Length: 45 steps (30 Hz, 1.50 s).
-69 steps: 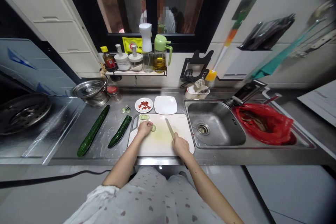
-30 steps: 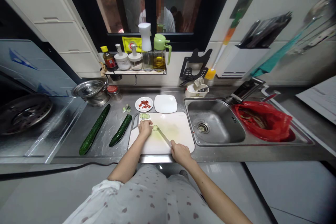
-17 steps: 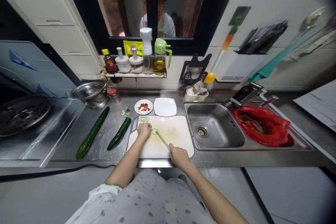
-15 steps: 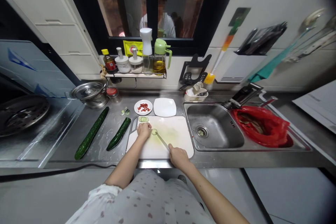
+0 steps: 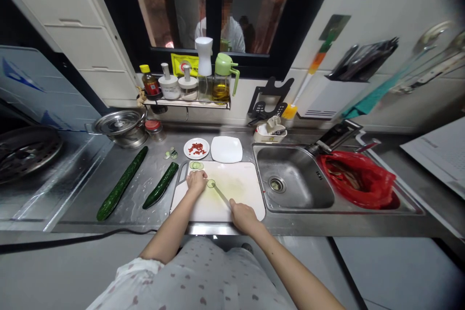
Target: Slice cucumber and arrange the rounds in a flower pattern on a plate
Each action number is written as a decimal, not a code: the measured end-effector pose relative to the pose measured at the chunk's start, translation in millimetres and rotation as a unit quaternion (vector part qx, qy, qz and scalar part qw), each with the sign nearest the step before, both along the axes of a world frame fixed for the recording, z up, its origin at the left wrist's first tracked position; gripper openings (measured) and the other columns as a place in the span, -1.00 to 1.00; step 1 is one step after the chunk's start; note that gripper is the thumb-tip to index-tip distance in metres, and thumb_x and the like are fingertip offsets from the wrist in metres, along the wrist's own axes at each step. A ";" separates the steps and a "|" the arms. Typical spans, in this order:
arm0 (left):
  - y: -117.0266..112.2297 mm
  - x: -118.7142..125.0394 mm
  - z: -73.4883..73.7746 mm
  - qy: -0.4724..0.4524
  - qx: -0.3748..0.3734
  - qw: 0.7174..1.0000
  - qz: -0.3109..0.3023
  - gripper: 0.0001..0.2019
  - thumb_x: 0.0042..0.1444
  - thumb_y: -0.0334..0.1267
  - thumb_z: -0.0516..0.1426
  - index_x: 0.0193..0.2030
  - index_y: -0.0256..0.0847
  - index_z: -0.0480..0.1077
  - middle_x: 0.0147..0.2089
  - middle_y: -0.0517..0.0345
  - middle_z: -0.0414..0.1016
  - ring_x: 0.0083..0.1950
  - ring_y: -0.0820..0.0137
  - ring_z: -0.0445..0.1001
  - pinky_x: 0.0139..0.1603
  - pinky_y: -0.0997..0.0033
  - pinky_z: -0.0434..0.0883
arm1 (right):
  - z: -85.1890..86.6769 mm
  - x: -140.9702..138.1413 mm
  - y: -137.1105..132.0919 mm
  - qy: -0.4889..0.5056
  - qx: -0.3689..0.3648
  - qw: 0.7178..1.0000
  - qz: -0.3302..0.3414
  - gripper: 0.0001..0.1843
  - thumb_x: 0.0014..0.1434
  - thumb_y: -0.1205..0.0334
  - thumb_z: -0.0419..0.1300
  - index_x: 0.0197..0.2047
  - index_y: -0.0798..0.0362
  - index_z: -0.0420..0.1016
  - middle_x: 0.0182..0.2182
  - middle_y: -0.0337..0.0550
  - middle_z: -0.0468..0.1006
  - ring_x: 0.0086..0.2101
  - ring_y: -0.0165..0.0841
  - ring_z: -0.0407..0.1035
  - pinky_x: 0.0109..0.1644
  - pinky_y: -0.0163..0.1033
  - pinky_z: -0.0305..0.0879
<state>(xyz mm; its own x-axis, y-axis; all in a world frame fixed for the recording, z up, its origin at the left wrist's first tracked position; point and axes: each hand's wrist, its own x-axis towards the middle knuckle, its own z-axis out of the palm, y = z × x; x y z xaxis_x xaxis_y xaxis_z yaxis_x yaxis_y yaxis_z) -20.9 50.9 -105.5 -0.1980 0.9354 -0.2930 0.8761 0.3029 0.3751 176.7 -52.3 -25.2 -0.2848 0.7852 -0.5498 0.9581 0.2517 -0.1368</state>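
A thin round cucumber slice [image 5: 211, 183] lies on the white cutting board [image 5: 240, 203], at the fingertips of my left hand [image 5: 197, 182]. The fingers of that hand are closed and pinch the slice's left edge. My right hand [image 5: 244, 216] is wrapped round the handle of a knife [image 5: 222, 196]. The blade points up and left, its tip at the slice. Further cucumber slices [image 5: 196, 165] overlap at the board's upper left corner. Left of the board lie a shorter cucumber [image 5: 161, 186] with a cut end and a long whole cucumber [image 5: 123, 181].
Behind the board stand a small plate of chopped red pieces [image 5: 196, 155] and a white square plate [image 5: 226, 149]. Cucumber scraps [image 5: 171, 153] lie nearby. To the right are the sink [image 5: 294, 203] and a red plastic bag [image 5: 378, 184]. A lidded steel pot [image 5: 125, 131] stands at back left.
The view has shifted slightly. Both hands, the slice and the knife keep nearly the same places on the board; the knife tip stays at the slice.
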 end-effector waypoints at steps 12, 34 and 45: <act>-0.3 -0.5 0.2 -0.001 0.002 1.000 0.001 -0.88 0.04 -0.19 0.19 -0.25 -0.03 0.50 -0.07 0.10 0.57 0.12 0.17 0.37 0.09 0.21 0.21 | -3.1 -9.5 11.0 0.006 -0.001 1.000 0.000 -0.56 0.18 0.49 -0.07 0.13 0.13 0.24 -0.14 0.15 0.57 -0.06 -0.16 0.47 -0.12 -0.18 0.26; 0.2 -0.1 3.4 0.006 0.000 1.000 -0.002 -0.89 0.02 -0.18 0.20 -0.27 -0.03 0.49 -0.08 0.11 0.57 0.13 0.15 0.38 0.08 0.19 0.22 | -1.6 -14.5 18.3 0.011 -0.004 1.000 -0.009 -0.61 0.21 0.47 -0.08 0.09 0.13 0.29 -0.13 0.15 0.57 -0.04 -0.18 0.46 -0.09 -0.18 0.29; 1.9 -0.8 2.3 0.007 -0.006 1.000 -0.003 -0.90 0.02 -0.18 0.20 -0.28 -0.02 0.49 -0.09 0.13 0.58 0.13 0.16 0.37 0.09 0.19 0.22 | 9.3 -11.9 33.6 -0.022 -0.006 0.999 0.030 -0.56 0.20 0.49 -0.06 0.12 0.10 0.31 -0.10 0.16 0.57 -0.03 -0.18 0.47 -0.07 -0.15 0.31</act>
<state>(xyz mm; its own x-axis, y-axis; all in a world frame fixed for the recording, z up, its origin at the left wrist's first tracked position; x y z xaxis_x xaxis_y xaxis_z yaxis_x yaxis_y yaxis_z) -21.8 52.8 -103.2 -0.1957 0.9330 -0.3019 0.8833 0.3014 0.3590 164.8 -18.8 -15.9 -0.3064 0.7611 -0.5717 0.9466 0.3070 -0.0986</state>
